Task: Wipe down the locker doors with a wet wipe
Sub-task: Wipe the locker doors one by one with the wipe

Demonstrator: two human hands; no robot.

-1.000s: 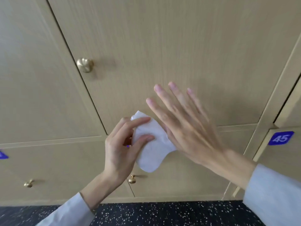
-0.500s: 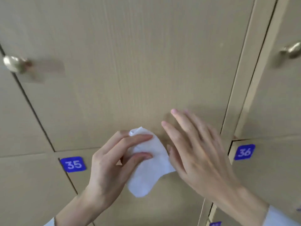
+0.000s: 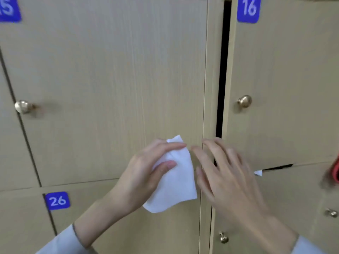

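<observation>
The left hand point(image 3: 145, 173) holds the wet wipe point(image 3: 174, 178) in front of the lower part of a tall locker door point(image 3: 110, 79). Its fingers point(image 3: 168, 146) are curled round the folded white sheet: the index finger lies across the top edge and the thumb presses on the front face, so the wipe is pinched between them. The lower half of the wipe hangs free below the hand, and its upper corner pokes out above the index finger.

The right hand point(image 3: 227, 178) hovers just beside the wipe, back toward the camera. Its fingers point(image 3: 211, 162) are straight and slightly spread, gripping nothing; whether their tips touch the wipe's right edge cannot be told.

The door behind the hands has a brass knob point(image 3: 23, 106) near its left edge. To the right, the door with the blue label 16 point(image 3: 248, 9) stands ajar, showing a dark gap point(image 3: 222, 70) along its left side, and carries its own knob point(image 3: 244, 101). Below left sits a blue label 26 point(image 3: 57, 200). A red object point(image 3: 336, 171) shows at the right border.
</observation>
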